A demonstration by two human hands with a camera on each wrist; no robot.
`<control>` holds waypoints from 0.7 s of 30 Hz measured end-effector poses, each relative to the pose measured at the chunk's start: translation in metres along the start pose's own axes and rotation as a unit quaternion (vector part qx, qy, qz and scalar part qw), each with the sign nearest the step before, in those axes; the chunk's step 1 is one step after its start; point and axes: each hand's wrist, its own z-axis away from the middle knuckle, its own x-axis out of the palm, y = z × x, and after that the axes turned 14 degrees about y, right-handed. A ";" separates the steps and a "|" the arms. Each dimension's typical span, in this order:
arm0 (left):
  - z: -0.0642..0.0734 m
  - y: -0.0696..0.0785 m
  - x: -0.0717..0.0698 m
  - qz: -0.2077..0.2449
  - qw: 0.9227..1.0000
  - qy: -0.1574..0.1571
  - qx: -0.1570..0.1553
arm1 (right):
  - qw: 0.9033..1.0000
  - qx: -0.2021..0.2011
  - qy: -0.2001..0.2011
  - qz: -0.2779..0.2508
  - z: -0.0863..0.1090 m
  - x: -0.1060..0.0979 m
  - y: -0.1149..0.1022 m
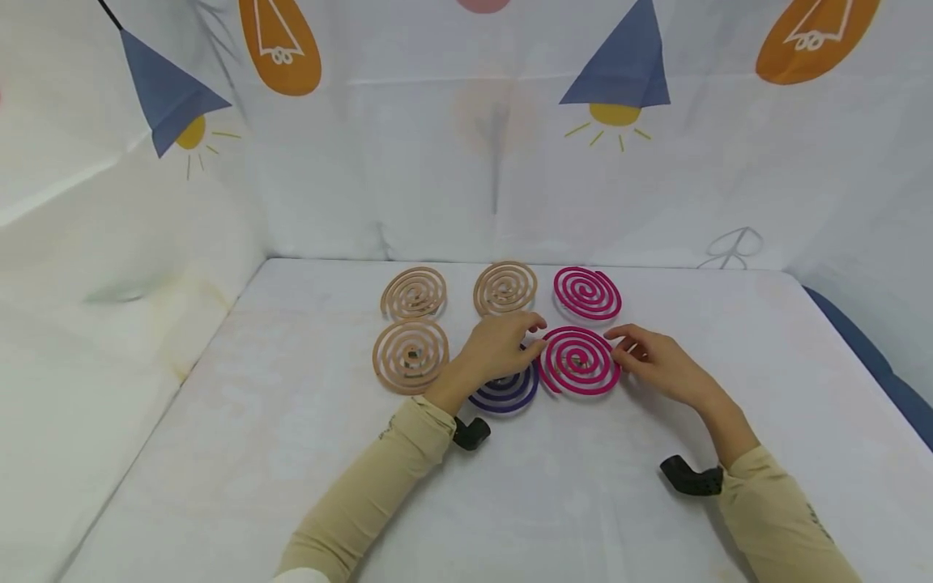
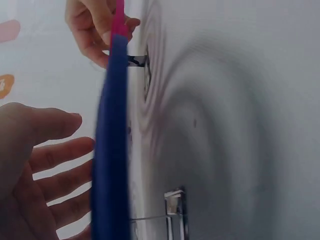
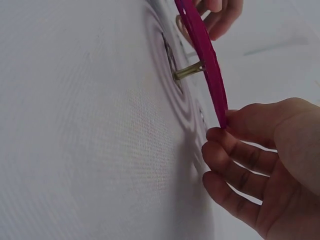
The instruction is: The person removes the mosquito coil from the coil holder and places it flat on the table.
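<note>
**A:** How's that pink one being held, and is there room around it?

**B:** Closest in, the white surface (image 1: 583, 502) gives the most room, towards its near edge. Further up, the left hand (image 1: 496, 344) hangs over the blue coil (image 1: 508, 397), fingers loosely spread, gripping nothing I can see. My guess: it's minding the pink's left side. The right hand (image 1: 659, 368) pinches the rim of the front pink coil (image 1: 581, 362), right of the surface's middle, closer to the far edge than the near.

**A:** Why's the rim so easy to get at?

**B:** A metal stand (image 3: 188, 71) props it up, probably leaving fingertip space underneath. Leftward is tight: blue's right beside it, can't tell if touching. Rightward is roomy, right edge well apart. Behind, the back pink coil (image 1: 587, 293) and two tan coils (image 1: 504, 289) crowd the far edge, so I'd avoid going that way.
</note>
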 end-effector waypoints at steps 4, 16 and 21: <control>0.000 -0.003 0.002 0.000 1.000 -0.014 -0.009 | 1.000 -0.004 0.001 0.009 0.001 -0.001 0.000; -0.002 -0.010 0.003 0.017 0.999 -0.033 -0.017 | 1.000 -0.009 -0.002 0.001 -0.001 -0.002 0.000; -0.001 -0.008 0.007 0.021 0.999 -0.037 -0.014 | 1.000 -0.011 -0.006 0.001 -0.002 0.001 0.001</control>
